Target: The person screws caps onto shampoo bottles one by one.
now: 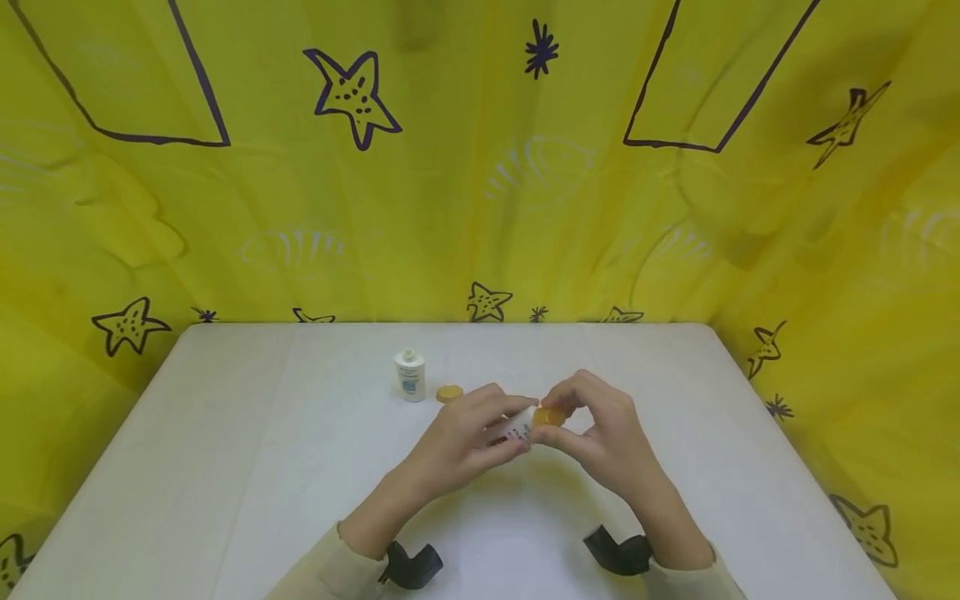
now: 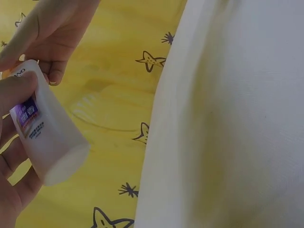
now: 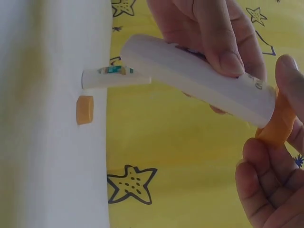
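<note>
My left hand (image 1: 461, 433) grips a white plastic bottle (image 1: 516, 428) with a purple label, held tilted above the table. In the left wrist view, the left thumb presses on the label of the bottle (image 2: 54, 137). At the bottle's top end, my right hand (image 1: 606, 425) pinches an orange cap (image 1: 547, 417) between thumb and fingers. The cap (image 3: 277, 122) sits against the bottle's end in the right wrist view; whether it is still threaded on cannot be told.
A second white bottle (image 1: 409, 379), without a cap, stands upright beyond the left hand. Beside it a loose orange cap (image 1: 450, 392) lies on the white table (image 1: 315, 483). Behind the table hangs a yellow curtain (image 1: 420, 208) with star drawings.
</note>
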A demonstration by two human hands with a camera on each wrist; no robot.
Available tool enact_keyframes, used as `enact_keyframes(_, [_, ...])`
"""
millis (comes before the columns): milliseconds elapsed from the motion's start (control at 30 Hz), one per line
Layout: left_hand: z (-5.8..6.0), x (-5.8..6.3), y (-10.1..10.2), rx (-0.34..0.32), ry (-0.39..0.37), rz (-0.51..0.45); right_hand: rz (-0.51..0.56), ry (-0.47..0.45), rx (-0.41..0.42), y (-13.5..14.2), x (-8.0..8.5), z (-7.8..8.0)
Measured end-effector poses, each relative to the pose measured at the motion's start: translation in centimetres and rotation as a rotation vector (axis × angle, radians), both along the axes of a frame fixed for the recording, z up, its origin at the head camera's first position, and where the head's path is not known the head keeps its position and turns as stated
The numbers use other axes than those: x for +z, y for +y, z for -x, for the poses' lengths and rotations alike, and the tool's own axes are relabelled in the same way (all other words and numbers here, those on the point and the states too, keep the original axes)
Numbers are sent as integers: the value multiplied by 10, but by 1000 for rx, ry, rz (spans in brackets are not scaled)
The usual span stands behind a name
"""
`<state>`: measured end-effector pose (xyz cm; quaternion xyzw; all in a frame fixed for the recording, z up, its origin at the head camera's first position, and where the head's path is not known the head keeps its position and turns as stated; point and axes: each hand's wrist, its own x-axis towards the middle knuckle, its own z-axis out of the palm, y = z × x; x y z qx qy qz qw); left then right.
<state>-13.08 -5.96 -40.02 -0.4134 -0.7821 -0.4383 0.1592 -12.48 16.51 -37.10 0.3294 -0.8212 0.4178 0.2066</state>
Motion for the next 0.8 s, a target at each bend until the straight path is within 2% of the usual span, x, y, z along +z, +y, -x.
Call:
enact_keyframes(133, [0, -2, 3, 64, 128, 27, 17, -6, -74, -5, -1, -3])
enact_keyframes(233, [0, -3, 4, 101, 175, 43, 44, -31, -128, -9, -2, -4])
enact_keyframes(300, [0, -3, 5, 104, 167, 44, 54, -57, -156, -10, -3, -5])
enact_keyframes(367, [1, -2, 3, 87, 120, 28, 51, -77, -159, -9, -4, -4])
enact_keyframes(500, [1, 0, 0, 57, -13, -10, 37, -105, -92, -5, -4, -2])
enact_keyframes(567, [1, 0, -2, 68, -56, -7, 33, -114, -53, -3, -2, -1])
enact_keyframes(667, [1, 0, -2, 105, -43, 31, 28, -115, -37, -3, 1, -2])
enact_keyframes(800, [2, -1, 0, 178, 80, 86, 47, -109, -55, -6, 1, -2])
